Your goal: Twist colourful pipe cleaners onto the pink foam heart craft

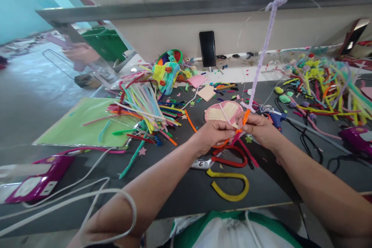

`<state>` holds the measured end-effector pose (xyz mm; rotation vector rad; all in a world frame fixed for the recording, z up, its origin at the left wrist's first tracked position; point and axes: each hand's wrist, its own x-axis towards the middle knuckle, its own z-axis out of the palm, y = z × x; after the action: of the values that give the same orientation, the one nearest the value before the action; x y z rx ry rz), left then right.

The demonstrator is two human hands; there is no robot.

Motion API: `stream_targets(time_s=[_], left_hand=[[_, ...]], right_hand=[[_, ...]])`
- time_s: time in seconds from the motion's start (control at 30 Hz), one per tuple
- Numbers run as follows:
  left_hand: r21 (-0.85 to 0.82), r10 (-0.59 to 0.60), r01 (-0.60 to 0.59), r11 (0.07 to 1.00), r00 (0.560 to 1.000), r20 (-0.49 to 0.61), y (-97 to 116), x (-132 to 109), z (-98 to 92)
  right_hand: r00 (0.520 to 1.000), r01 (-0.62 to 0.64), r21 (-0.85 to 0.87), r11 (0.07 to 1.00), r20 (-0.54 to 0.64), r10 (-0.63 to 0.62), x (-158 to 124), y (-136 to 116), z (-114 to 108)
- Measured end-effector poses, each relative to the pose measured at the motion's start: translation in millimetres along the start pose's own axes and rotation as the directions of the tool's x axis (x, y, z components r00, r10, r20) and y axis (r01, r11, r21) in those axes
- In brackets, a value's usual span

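Both my hands meet at the middle of the table. An orange pipe cleaner (246,117) and a magenta one (249,154) cross between them. My left hand (214,135) pinches the orange piece from the left, and my right hand (259,128) pinches its upper part. Just behind my fingers lies a round pink and cream piece (223,111). Scissors with one red and one yellow handle (232,193) rest beneath my hands. A twisted lilac pipe cleaner (263,54) rises behind my right hand to the metal rail. Fingertips hide the exact joint.
Pipe cleaner bundles lie left (147,102) and right (328,85). A green sheet (75,124) is at left. Purple devices (40,178) flank the table, with a white cable over my left forearm. A black phone (207,49) leans at the back. A blue tool (276,120) sits beyond my right hand.
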<state>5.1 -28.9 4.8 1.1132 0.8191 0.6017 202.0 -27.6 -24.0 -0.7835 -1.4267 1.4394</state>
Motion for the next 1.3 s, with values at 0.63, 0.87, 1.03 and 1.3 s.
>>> stream_targets(time_s=[0.63,0.87,1.03,1.3], left_hand=[[0.691,0.444,-0.194,0.696,0.872,-0.203,-6.4,-5.7,16.5],[0.815,0.548,-0.216,0.538,0.824,-0.143,-12.4,-5.6,14.9],[0.797,0.589,-0.275,0.538,0.798,-0.123,-10.4,-5.3,13.7],[0.611,0.528,-0.318,0.725,0.826,-0.196,1.7,-2.0,1.3]], right_hand=[[0.987,-0.147,-0.144,0.979,-0.083,0.136,2.5,-5.9,12.2],[0.991,-0.136,-0.255,0.957,-0.043,0.129,4.0,-8.7,9.2],[0.986,-0.167,-0.154,0.974,-0.049,0.161,3.8,-10.0,8.4],[0.976,-0.209,-0.070,0.975,-0.076,0.204,3.4,-16.0,6.1]])
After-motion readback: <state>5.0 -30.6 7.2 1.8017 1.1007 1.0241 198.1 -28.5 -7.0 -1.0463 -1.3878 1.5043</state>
